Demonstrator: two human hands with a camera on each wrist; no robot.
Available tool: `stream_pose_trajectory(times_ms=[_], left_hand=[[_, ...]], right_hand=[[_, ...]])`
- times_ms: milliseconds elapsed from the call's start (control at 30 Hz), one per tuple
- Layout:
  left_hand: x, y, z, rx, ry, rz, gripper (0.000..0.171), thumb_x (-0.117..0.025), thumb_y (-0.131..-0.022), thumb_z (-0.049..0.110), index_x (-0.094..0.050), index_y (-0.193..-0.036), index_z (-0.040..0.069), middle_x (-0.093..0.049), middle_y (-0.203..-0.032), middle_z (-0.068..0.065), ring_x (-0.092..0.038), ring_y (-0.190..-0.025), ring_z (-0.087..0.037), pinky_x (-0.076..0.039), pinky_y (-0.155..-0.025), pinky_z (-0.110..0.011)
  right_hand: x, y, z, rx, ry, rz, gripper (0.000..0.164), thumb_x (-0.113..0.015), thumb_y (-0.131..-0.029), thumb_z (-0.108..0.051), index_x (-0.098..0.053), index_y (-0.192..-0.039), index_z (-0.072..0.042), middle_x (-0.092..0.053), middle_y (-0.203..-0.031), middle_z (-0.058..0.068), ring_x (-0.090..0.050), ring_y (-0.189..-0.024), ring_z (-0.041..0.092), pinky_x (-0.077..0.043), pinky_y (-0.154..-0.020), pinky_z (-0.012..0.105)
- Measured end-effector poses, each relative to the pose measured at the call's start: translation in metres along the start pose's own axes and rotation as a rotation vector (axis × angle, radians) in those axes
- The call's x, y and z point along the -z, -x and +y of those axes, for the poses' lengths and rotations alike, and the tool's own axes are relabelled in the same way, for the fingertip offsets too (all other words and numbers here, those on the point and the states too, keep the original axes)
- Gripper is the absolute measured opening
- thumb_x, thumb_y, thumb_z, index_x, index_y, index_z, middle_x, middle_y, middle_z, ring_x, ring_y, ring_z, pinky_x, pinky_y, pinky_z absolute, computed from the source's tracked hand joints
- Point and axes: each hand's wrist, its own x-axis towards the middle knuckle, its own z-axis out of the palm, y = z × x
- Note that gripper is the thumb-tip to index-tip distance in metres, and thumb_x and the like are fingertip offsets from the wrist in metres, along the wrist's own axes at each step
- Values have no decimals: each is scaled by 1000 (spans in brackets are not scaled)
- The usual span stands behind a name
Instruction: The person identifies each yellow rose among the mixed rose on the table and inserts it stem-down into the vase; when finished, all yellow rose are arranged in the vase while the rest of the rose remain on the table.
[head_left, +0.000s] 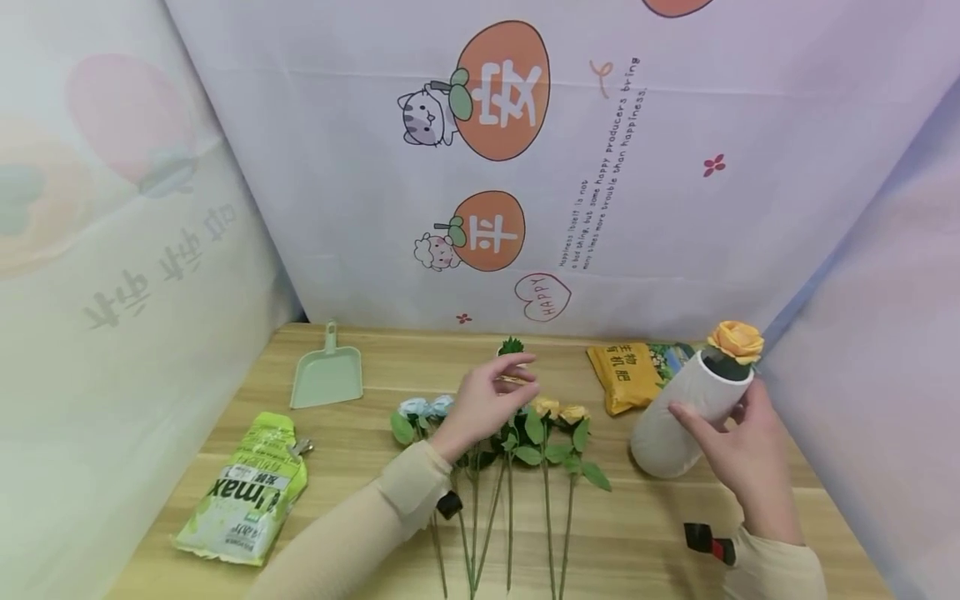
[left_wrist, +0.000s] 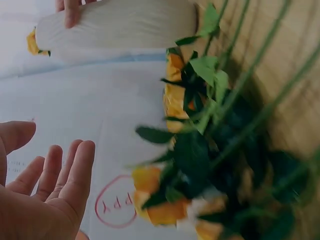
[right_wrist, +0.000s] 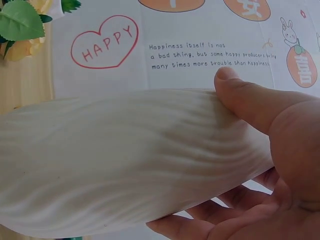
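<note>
My right hand grips a ribbed white vase, thumb on the near side and fingers round the other. The vase leans to the right, and a yellow-orange artificial rose pokes out of its mouth. In the right wrist view the ribbed vase wall fills the middle. My left hand hovers over the flower heads, holding nothing; its fingers are relaxed and apart in the left wrist view. Below it lie artificial flowers with long green stems: blue roses on the left, yellow roses on the right.
A pale green dustpan lies at the back left. In front of it is a green-white bag with a metal clip. A yellow packet lies behind the vase. A small green plant shows behind my left hand. Printed cloth surrounds the table.
</note>
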Motion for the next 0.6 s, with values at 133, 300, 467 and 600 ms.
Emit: stream_pose_trajectory(times_ms=[133, 300, 467, 600], left_hand=[[23, 20, -7, 57, -7, 35, 48, -77, -103, 26, -64, -149, 25, -74, -129, -6, -75, -111, -20, -64, -90, -37], [40, 39, -19, 109, -14, 58, 52, -79, -101, 28, -62, -151, 22, -72, -133, -13, -75, -112, -24, -64, -91, -36], [45, 54, -31, 128, -23, 33, 56, -78, -101, 24, -60, -153, 12, -70, -134, -19, -75, -111, -28, -64, -90, -35], [42, 64, -43, 166, -17, -15, 59, -78, -101, 20, -56, -155, 6, -69, -133, -20, -75, -109, -27, -64, -86, -32]], right_hand=[[3, -1, -1, -11, 14, 1, 96, -89, -92, -39, -32, -161, -4, -51, -152, 29, -53, -133, 61, -65, -88, 44], [4, -2, -2, -34, 16, -7, 97, -88, -92, -41, -31, -161, -4, -50, -152, 29, -53, -134, 60, -52, -72, 12], [4, -4, -3, -39, 9, -18, 97, -87, -93, -41, -31, -161, -3, -49, -152, 28, -52, -136, 59, -48, -70, 7], [3, -5, -2, -48, 23, -29, 99, -87, -93, -43, -30, -162, -3, -48, -154, 29, -52, -136, 60, -60, -77, 21]])
